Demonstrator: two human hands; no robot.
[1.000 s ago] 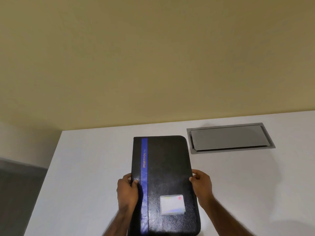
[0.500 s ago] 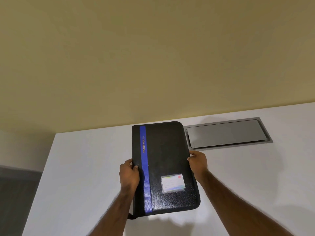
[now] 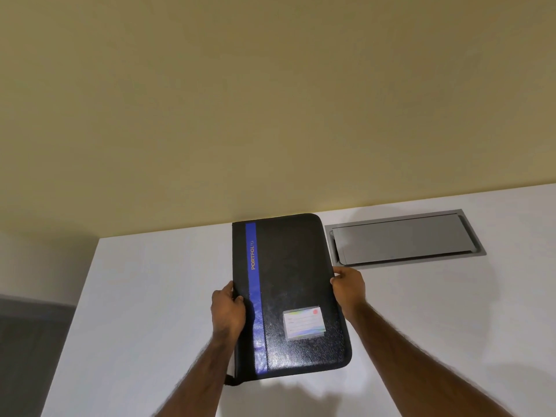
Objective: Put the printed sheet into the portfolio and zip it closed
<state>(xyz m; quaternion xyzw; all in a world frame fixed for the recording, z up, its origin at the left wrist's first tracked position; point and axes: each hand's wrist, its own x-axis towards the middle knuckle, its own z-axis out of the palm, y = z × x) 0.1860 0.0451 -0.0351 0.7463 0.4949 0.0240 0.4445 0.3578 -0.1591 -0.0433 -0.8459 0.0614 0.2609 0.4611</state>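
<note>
A black portfolio (image 3: 296, 284) with a blue stripe, gold lettering and a small card pocket is closed and held a little above the white table (image 3: 144, 311). My left hand (image 3: 227, 311) grips its left, spine edge with the thumb on the cover. My right hand (image 3: 349, 288) grips its right edge. A small black zip tab hangs at the portfolio's near left corner. No printed sheet is in sight.
A grey metal cable hatch (image 3: 403, 239) is set flush into the table to the right of the portfolio. A beige wall runs along the table's far edge. The table's left edge drops to a grey floor.
Both hands have moved the portfolio away from me toward the wall, and its near end has come up off the table. My arms are stretched out further.
</note>
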